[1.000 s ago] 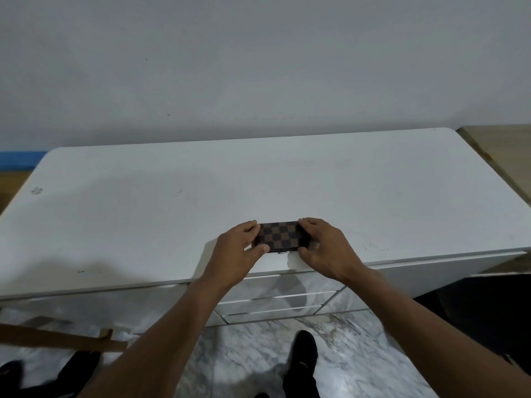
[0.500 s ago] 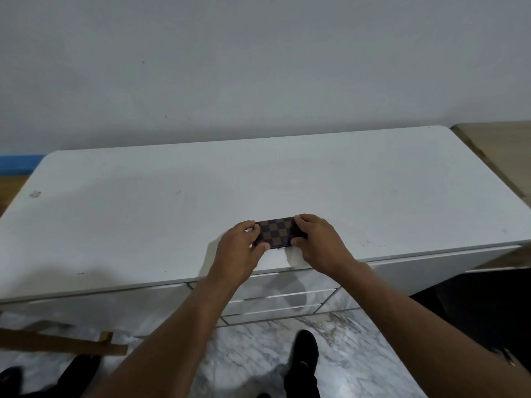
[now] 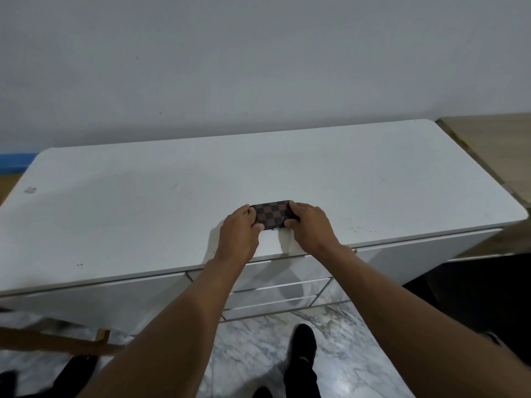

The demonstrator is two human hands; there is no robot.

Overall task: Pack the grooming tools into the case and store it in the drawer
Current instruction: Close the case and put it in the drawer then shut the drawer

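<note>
Checkered case (image 3: 274, 211), brown and black, is down at the white dresser top (image 3: 143, 211), close to its front edge and roughly midway along it, patterned face up. Whether it rests fully on the top or is raised a touch cannot be told.

Nearest the camera is a grey-veined marble floor (image 3: 253, 354), with a black shoe (image 3: 303, 340) planted on it and dark trouser legs at the bottom edge. A wooden bar (image 3: 51, 343) crosses the lower left. Two bare forearms reach up and forward from the bottom corners.

Between the arms, under the front edge, three white drawer fronts (image 3: 287, 271) stack one above another, none pulled out.

Just over that edge, the left hand (image 3: 238, 234) grips the case's left end, thumb (image 3: 258, 227) on the near side and fingers curled over the far side. The right hand (image 3: 311, 228) grips the right end the same way, thumb (image 3: 288, 223) against the near side and fingers wrapped over the top corner. Only the middle of the checkered face shows between them. No grooming tools are visible.

Beyond the case the top runs back bare white, with a small scuff mark (image 3: 29, 190) near its left edge. A tan wooden surface (image 3: 494, 145) adjoins the right back corner, a blue strip (image 3: 15, 160) shows past the left back corner, and a plain pale wall (image 3: 258, 67) rises behind.
</note>
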